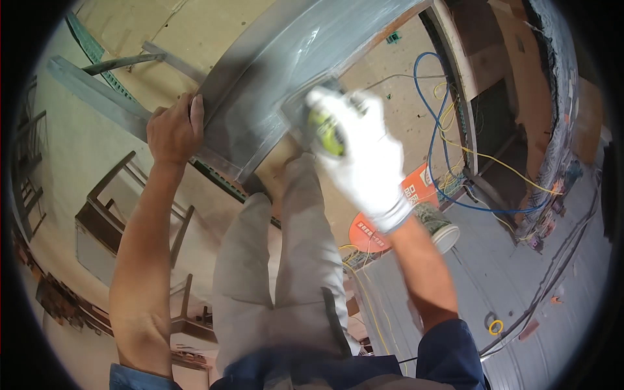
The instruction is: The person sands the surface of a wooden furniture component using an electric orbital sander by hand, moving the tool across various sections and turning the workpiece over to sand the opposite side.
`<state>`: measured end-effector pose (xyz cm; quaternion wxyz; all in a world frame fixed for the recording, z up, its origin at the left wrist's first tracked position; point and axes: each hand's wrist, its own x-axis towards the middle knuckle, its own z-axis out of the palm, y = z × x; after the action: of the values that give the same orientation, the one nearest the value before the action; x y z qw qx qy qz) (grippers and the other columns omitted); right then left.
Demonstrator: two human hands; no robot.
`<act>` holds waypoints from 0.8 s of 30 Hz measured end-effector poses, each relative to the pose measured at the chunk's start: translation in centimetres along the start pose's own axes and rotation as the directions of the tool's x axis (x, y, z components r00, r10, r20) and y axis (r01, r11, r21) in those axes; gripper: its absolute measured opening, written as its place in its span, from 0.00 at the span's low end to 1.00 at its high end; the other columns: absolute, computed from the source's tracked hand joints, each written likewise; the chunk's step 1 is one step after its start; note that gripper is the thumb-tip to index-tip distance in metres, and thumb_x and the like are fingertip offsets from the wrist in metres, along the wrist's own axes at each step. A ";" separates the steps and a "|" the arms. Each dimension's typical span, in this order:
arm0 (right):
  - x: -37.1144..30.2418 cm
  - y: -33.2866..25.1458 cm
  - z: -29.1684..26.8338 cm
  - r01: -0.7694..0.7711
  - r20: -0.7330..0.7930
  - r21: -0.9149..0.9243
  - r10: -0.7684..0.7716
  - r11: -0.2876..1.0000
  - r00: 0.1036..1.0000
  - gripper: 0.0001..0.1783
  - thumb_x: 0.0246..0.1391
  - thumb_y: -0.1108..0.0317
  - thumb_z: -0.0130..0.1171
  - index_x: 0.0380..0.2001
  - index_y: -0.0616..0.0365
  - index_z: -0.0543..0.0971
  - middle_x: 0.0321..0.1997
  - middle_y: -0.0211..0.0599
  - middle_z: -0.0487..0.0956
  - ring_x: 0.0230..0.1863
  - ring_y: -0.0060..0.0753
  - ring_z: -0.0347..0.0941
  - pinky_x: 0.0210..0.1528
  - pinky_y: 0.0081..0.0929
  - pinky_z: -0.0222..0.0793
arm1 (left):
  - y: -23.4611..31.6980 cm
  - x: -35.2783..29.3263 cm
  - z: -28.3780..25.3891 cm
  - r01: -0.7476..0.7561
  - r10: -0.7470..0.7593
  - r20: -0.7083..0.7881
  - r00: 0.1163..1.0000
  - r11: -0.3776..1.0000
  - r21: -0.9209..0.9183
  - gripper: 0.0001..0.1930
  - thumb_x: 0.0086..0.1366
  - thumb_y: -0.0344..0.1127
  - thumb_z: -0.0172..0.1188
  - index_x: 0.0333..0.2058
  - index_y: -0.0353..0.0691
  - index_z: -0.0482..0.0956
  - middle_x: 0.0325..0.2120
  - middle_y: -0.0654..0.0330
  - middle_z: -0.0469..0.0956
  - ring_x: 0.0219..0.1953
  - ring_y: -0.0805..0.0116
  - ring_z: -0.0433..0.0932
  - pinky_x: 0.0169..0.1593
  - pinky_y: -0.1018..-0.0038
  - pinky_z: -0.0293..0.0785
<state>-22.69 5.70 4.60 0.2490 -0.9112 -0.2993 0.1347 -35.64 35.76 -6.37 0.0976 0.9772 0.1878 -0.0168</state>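
A long, curved grey panel (253, 71) with a smooth, dusty face lies in front of me, its near end close to my knees. My bare left hand (175, 127) is closed over the panel's left edge, fingers curled on top. My right hand (361, 153), in a white glove, is wrapped round a green and dark palm sander (327, 132). The sander's flat pad rests on the panel's near right part. Motion smears the glove and the tool, and the palm hides part of the sander's body.
Right of the panel lie a blue hose (430, 140), yellow cords (494, 159) and an orange sign-like piece (367, 234). Beside it is a tub (444, 233). Wooden chair frames (107, 195) stand at left. A yellow ring (496, 327) lies on the grey floor.
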 end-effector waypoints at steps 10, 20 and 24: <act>5.2 3.6 -3.1 -0.102 0.034 0.049 0.100 0.994 0.994 0.39 0.50 0.69 0.77 0.67 0.41 0.78 0.63 0.43 0.77 0.59 0.49 0.79 0.62 0.41 0.80 | 6.2 7.2 0.6 0.149 -0.134 0.079 0.988 0.958 -0.243 0.24 0.82 0.55 0.50 0.44 0.37 0.81 0.35 0.40 0.87 0.40 0.35 0.86 0.45 0.46 0.80; 8.5 6.6 -4.2 -0.122 -0.111 0.039 0.125 0.992 0.986 0.43 0.45 0.73 0.80 0.66 0.41 0.78 0.59 0.39 0.79 0.56 0.45 0.82 0.53 0.39 0.84 | 12.0 13.2 1.6 0.255 -0.227 0.147 0.963 0.944 -0.209 0.25 0.84 0.58 0.44 0.44 0.41 0.78 0.30 0.41 0.85 0.35 0.31 0.83 0.41 0.40 0.76; 13.7 12.9 -6.9 -0.067 -0.220 -0.026 0.060 0.997 0.974 0.41 0.47 0.68 0.80 0.66 0.35 0.77 0.57 0.40 0.77 0.52 0.48 0.84 0.51 0.39 0.85 | 12.2 13.3 0.9 0.252 -0.234 0.116 0.965 0.950 -0.184 0.23 0.82 0.57 0.48 0.43 0.42 0.78 0.29 0.42 0.85 0.34 0.34 0.84 0.40 0.43 0.78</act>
<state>-3.08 2.54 2.22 0.2607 -0.9336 -0.2430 0.0362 -18.75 29.30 -5.96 0.2000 0.9302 0.3027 -0.0554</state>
